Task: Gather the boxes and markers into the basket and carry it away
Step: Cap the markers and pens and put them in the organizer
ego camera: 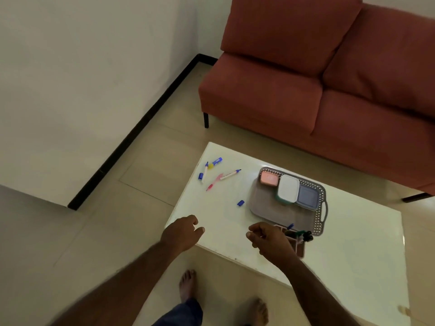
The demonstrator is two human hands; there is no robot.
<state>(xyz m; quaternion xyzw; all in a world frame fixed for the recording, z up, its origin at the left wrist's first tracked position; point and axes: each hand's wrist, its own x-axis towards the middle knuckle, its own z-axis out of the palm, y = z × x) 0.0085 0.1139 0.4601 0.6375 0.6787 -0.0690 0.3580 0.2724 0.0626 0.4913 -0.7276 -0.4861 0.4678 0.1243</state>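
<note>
Over the table (353,243), both the left hand (182,232) and right hand (268,241) hang loosely curled, holding nothing; sweep the scattered markers (229,174) together before lifting them into the basket (321,218).

Home living room. Red-brown sofa (317,76) against plain wall, low white table (353,250) before it. Tiled floor (146,165); person's bare feet (187,284) by table's near edge.

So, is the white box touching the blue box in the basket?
Touching. The head view shows the white box lying against the blue box, no gap between them, inside the basket.
</note>
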